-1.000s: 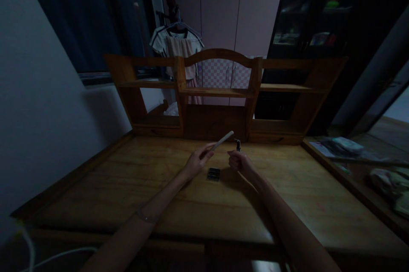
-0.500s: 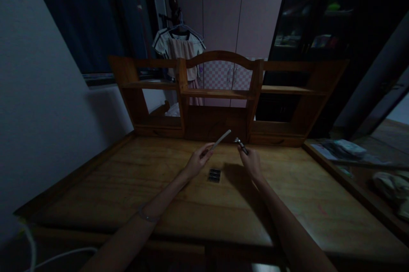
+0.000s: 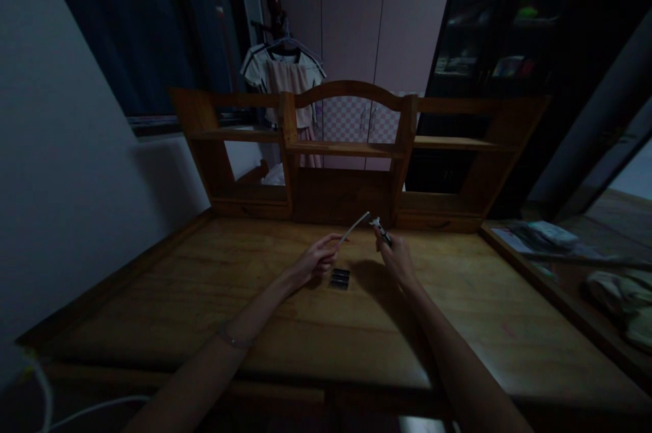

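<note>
My left hand [image 3: 320, 258] is closed around one end of a thin, pale, slightly curved stick [image 3: 355, 225], which slants up to the right. My right hand [image 3: 396, 255] grips a small tool [image 3: 383, 233] with a dark handle and a shiny metal head. That head is close to the stick's upper tip; whether they touch is unclear. On the wooden desk [image 3: 244, 311], just below my left hand, lies a small flat pack [image 3: 339, 279] showing several dark bars. The dim light hides finer details of the tool.
A wooden shelf unit [image 3: 346, 148] stands along the desk's back edge. At the right, beyond a raised edge, lie papers [image 3: 550, 235] and crumpled cloth [image 3: 621, 297]. A white cable [image 3: 96, 406] runs at the lower left. Clothes [image 3: 285, 73] hang behind the shelf.
The stick's tip and the tool's metal head have come closer together. My left-hand fingers have shifted on the stick, and the view has moved slightly.
</note>
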`<state>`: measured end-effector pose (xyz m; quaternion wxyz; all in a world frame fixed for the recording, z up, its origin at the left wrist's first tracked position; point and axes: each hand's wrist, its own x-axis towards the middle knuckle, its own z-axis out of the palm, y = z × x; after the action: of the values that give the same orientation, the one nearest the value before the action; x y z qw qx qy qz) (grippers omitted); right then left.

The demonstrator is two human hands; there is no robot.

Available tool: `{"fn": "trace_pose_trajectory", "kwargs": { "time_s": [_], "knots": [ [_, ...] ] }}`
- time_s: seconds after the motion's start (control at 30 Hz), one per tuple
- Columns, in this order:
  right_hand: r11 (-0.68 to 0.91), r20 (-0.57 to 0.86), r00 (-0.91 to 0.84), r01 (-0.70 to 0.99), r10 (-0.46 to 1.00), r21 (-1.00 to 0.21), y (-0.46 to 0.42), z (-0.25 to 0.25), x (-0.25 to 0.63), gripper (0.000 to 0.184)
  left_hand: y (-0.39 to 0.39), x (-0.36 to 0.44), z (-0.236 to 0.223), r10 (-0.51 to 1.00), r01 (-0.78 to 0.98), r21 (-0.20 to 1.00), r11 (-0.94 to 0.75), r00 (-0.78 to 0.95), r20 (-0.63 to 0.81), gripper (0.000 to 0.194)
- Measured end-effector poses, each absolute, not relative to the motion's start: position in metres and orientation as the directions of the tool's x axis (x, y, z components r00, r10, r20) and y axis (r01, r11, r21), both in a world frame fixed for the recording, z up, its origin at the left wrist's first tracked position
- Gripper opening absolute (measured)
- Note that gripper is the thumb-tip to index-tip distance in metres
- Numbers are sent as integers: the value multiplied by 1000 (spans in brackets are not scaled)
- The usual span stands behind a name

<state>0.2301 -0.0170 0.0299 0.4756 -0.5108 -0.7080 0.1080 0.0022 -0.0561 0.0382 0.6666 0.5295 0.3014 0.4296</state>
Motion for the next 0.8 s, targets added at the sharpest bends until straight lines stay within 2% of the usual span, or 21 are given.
{"fn": "trace_pose_trajectory", "kwargs": {
  "time_s": [0.3, 0.43, 0.5, 0.6, 0.7, 0.8],
  "knots": [
    [435, 530, -65, 660, 846, -613, -14, 22, 229, 46, -62, 6, 41, 883, -223, 972, 75, 468, 39, 40],
    [438, 478, -169, 722, 862, -535, -17, 18, 222, 24, -67, 9, 37, 842, -144, 979, 146, 538, -46, 36],
    [454, 474, -205, 735, 857, -503, -19, 17, 217, 20, -68, 11, 35, 818, -120, 979, 166, 571, -69, 31],
    [450, 497, -182, 742, 849, -497, -19, 18, 215, 24, -62, 10, 31, 840, -206, 967, 151, 543, -15, 26],
    [399, 508, -112, 767, 854, -502, -16, 18, 220, 29, -51, 3, 30, 865, -324, 933, 157, 501, 28, 33],
    [376, 524, -52, 757, 850, -534, -14, 17, 226, 36, -45, -3, 29, 848, -356, 908, 222, 531, 1, 39]
  ]
}}
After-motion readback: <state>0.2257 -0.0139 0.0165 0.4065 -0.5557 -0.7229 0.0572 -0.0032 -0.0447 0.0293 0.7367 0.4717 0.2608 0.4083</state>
